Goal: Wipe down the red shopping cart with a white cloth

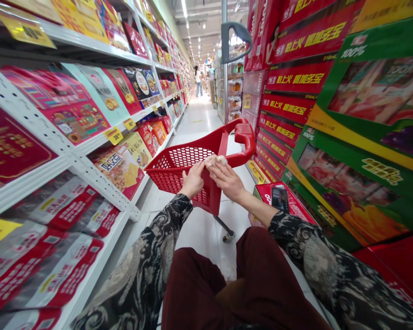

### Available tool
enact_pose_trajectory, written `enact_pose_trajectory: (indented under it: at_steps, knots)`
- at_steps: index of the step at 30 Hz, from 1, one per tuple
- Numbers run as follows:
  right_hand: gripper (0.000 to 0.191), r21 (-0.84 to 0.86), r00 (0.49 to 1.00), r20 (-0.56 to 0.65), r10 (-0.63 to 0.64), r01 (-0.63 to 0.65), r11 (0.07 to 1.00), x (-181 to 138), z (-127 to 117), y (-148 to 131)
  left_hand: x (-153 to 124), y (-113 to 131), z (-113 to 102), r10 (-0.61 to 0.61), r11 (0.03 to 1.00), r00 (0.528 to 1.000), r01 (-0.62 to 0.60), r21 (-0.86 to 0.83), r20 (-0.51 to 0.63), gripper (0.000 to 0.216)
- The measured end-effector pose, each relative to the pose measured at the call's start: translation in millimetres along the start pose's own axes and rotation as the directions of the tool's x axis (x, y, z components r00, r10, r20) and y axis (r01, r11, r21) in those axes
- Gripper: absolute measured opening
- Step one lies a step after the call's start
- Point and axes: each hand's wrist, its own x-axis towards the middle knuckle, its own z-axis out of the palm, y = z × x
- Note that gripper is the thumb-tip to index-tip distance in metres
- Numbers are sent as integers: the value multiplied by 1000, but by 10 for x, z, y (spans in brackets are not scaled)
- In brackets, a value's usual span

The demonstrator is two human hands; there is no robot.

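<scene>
Holds pale wad [216, 160] under right hand [227, 179], with fingers together, at rim of cart [168, 178]; rests left hand [194, 179] just beside; cannot tell whether gripping.

1. Shopping cart [179, 180]: bright red, its sides patterned with rows of holes.
2. Crumpled piece [211, 161] at the hands: whitish.
3. Sleeves [160, 243]: black, covered in pale cream-grey scrolls.
4. Trousers [271, 270]: dark maroon.
5. Shelving [74, 158]: white, its uprights dotted with dark holes.
6. Price tag [113, 135]: yellow.
7. Stacked drink cartons [292, 106]: red, yellow lettering.
8. Fruit-printed boxes [304, 133]: green with yellow bands.
9. Floor [187, 231]: white.
</scene>
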Motion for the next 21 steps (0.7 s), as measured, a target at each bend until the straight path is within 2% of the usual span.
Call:
enact_pose_trajectory:
  at_steps: [4,7,9,13,17,21]
  knots:
    - [30,9,988,111,-104,103,995,-355,218,-64,-23,16,-18,3,1000,1000,-3,-3,0,78]
    - [29,33,981,118,-156,154,988,-464,228,-114,-31,18,-19,6,1000,1000,-6,6,11,77]
    - [28,55,988,61,-140,136,989,-401,142,-133,-30,12,-5,11,1000,1000,-11,1,5,76]
    - [31,54,998,-61,-22,25,998,-68,-83,-110,-21,-2,52,8,1000,999,-9,-26,-36,77]
    - [33,-32,996,-47,75,-77,997,195,-130,-27,-22,6,100,-23,999,999,22,-37,-38,78]
    - [35,-58,997,-19,73,-74,996,204,-34,28,-28,12,105,-35,999,999,34,-41,-14,78]
